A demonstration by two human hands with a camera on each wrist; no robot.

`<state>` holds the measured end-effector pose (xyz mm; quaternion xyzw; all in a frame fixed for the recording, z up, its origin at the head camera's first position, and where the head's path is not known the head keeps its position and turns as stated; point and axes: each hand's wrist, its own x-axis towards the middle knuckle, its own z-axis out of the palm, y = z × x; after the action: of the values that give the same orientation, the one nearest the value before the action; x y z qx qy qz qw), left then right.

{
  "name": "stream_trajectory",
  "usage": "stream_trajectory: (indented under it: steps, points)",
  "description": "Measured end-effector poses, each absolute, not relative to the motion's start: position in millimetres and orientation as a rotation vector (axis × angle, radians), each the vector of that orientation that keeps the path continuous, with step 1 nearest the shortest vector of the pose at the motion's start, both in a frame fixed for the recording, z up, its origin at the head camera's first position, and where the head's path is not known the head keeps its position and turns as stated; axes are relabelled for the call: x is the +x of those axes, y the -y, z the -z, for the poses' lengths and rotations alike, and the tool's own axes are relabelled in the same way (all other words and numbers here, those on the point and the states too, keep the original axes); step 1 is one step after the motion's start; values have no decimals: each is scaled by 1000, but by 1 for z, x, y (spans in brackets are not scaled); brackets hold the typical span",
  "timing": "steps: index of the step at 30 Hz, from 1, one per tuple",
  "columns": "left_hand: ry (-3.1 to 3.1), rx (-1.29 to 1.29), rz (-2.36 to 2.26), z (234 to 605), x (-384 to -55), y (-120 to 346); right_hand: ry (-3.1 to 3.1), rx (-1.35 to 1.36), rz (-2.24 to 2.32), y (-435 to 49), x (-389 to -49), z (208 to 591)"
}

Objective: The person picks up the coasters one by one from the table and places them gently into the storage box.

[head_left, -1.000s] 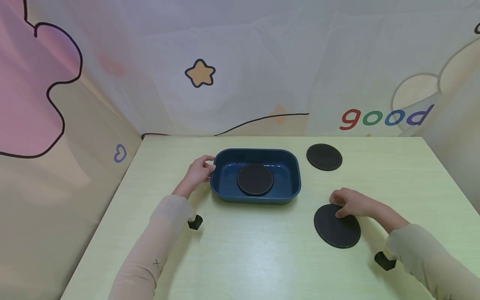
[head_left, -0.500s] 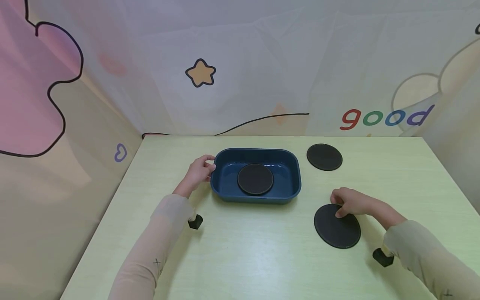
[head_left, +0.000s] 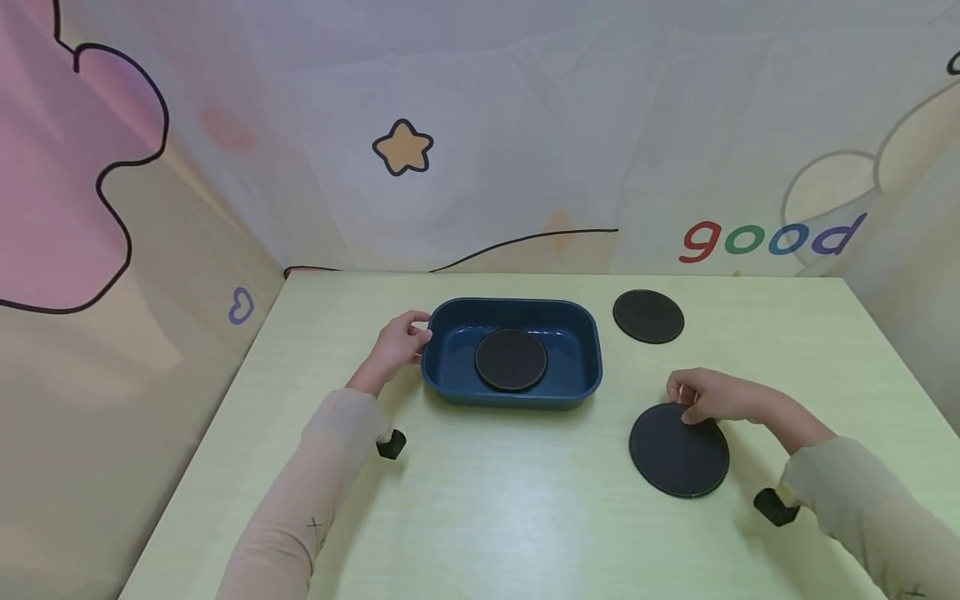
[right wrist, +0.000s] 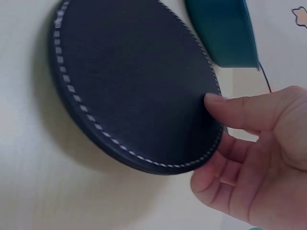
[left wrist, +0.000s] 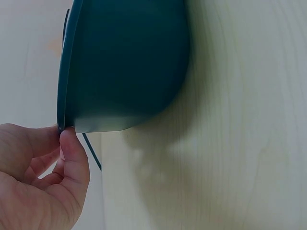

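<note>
On the pale wood-grain table [head_left: 517, 508], toward the back right: one black round mat [head_left: 648, 317], lying flat, near the dish's right end but apart from it. Behind: a printed backdrop [head_left: 510, 83] bearing an orange star [head_left: 403, 148] and the coloured word "good" [head_left: 786, 239]. At the left cuff: one small black block [head_left: 392, 444]; a like one at the right cuff. In the way: the right hand [head_left: 720, 395], covering part of the far edge of the large mat.

Container: one dark blue rectangular dish [head_left: 512, 401], rounded corners, standing upright. Contents: one smaller black round mat [head_left: 511, 360], on its floor.

Left hand [head_left: 396, 343]: thumb and fingers pinching the dish's left rim.

Right hand: thumb on top, fingers beneath, clamped on the edge of the large black round mat [head_left: 678, 454], white-stitched, right of the dish and nearer the front, tilted; whether its near edge touches the table cannot be told.
</note>
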<state>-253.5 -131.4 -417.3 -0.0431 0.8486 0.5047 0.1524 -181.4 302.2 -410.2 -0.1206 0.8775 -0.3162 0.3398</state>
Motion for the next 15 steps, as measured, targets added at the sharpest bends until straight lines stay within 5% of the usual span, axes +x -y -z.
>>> stream_trajectory:
  steps: [15]
  points:
    - [-2447, -114, -1437, 419, -254, 132, -2172, -389, 951, -311, -183, 380]
